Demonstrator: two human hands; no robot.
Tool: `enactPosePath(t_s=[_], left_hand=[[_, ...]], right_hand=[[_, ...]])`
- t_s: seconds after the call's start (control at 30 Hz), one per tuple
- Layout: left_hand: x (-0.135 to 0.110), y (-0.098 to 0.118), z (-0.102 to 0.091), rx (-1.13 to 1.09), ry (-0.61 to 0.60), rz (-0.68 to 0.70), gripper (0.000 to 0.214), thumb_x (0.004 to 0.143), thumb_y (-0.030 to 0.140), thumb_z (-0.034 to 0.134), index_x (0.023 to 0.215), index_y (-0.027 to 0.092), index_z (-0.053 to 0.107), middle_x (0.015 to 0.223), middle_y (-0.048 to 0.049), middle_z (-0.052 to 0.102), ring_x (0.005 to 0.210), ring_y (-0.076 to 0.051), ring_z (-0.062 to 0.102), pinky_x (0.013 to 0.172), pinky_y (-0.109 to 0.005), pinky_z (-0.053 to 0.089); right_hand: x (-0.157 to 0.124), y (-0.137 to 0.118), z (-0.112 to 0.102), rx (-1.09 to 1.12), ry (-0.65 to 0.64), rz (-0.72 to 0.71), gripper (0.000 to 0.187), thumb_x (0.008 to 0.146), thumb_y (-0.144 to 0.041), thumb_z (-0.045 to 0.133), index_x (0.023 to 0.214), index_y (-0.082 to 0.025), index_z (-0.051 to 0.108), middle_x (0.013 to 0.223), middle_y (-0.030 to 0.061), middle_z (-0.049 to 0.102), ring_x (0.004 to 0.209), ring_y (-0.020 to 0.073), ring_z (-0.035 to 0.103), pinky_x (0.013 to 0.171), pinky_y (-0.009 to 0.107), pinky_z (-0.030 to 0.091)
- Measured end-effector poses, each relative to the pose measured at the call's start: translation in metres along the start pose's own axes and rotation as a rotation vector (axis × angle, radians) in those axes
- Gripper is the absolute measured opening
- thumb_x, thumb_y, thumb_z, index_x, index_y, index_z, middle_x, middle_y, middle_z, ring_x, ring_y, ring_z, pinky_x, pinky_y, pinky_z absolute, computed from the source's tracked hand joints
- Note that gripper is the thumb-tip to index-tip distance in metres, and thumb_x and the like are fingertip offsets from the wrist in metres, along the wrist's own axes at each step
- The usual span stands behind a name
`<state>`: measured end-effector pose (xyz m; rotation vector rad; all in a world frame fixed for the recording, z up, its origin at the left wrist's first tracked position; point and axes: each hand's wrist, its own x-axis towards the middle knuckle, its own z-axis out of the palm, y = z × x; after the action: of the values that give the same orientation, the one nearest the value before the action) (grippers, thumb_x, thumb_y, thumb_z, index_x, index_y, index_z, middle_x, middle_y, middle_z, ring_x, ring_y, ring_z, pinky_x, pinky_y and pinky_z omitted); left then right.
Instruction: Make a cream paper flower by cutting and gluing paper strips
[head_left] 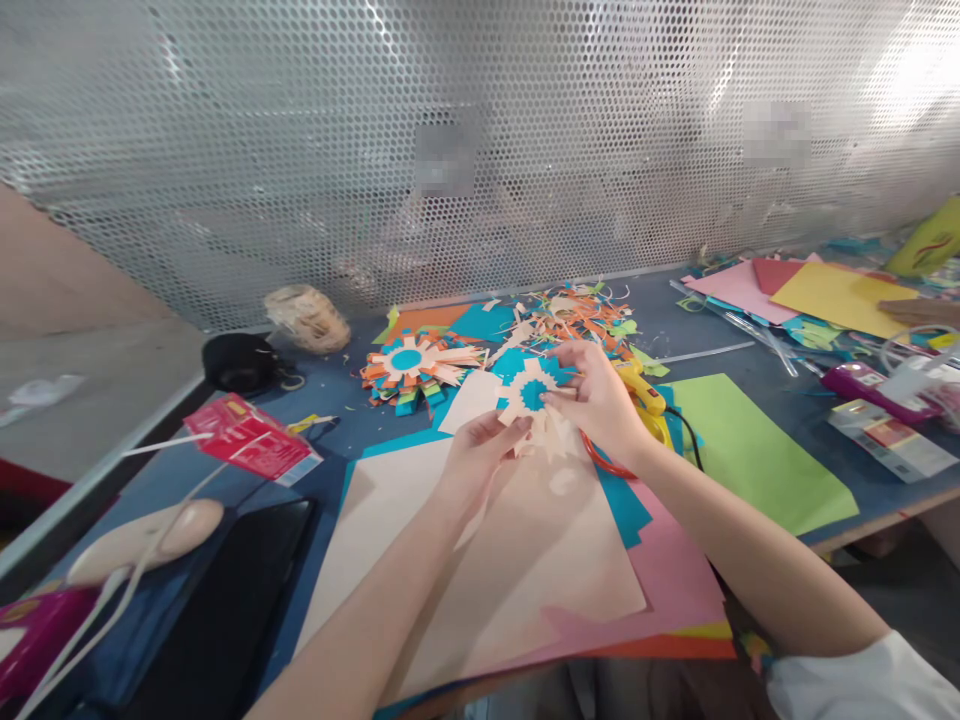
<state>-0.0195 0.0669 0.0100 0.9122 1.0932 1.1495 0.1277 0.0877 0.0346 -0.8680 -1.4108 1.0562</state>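
Note:
Between my two hands is a paper flower [534,393] with cream petals, a blue centre and blue strips behind. My left hand [487,440] pinches its lower left edge. On its right side, the fingers of my right hand [589,395] are closed on the petals. Below it are large cream sheets [525,540] stacked over pink, blue and orange paper. Left of the held flower lies a pile of finished-looking paper flowers [409,362] in orange, cream and blue. Partly behind my right wrist is a yellow tool [643,390] with a black cord.
Paper scraps [577,325] are heaped at the back by a perforated metal panel [480,150]. To the right lie a green sheet [757,450] and a magenta tool [885,390]. A red drink carton [255,440] with a straw, a power strip [150,540] and a black phone [225,610] are at left.

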Motion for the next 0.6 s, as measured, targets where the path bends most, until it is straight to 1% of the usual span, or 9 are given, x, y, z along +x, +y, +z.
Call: enactPosePath(t_s=[0.3,0.4,0.5,0.6], left_hand=[[0.0002,-0.0009,-0.0007,0.003,-0.016,0.010,0.027,0.052,0.036,0.077,0.062,0.014,0.064,0.059,0.0013,0.059,0.051,-0.006,0.046,0.053,-0.020,0.039],[-0.0008,0.0011,0.0003,-0.041,-0.026,0.001,0.026,0.051,0.034,0.078,0.059,0.014,0.063,0.060,0.0014,0.059,0.054,-0.007,0.049,0.052,-0.020,0.038],[-0.0020,0.0028,0.0015,-0.102,-0.061,-0.021,0.026,0.051,0.035,0.078,0.060,0.015,0.064,0.066,0.0000,0.061,0.061,-0.010,0.053,0.052,-0.020,0.039],[-0.0023,0.0024,0.0016,-0.073,-0.048,-0.032,0.027,0.051,0.037,0.077,0.058,0.014,0.064,0.066,-0.0008,0.062,0.060,-0.010,0.054,0.050,-0.020,0.037]], right_hand=[[-0.0003,-0.0002,0.0006,-0.021,0.013,-0.029,0.037,0.063,-0.011,0.060,0.093,-0.023,0.043,0.101,0.0018,0.045,0.088,0.0122,0.053,0.069,0.024,0.050],[-0.0007,-0.0013,0.0006,-0.012,0.012,-0.032,0.037,0.063,-0.011,0.060,0.093,-0.023,0.043,0.100,0.0016,0.046,0.089,0.0124,0.053,0.069,0.024,0.051],[-0.0008,-0.0023,0.0007,0.014,0.010,-0.036,0.036,0.064,-0.011,0.060,0.093,-0.024,0.042,0.099,0.0010,0.047,0.085,0.0113,0.054,0.068,0.023,0.051],[-0.0008,-0.0015,0.0016,0.018,0.017,-0.043,0.036,0.063,-0.010,0.060,0.092,-0.024,0.043,0.098,0.0006,0.047,0.085,0.0111,0.054,0.066,0.022,0.051]])
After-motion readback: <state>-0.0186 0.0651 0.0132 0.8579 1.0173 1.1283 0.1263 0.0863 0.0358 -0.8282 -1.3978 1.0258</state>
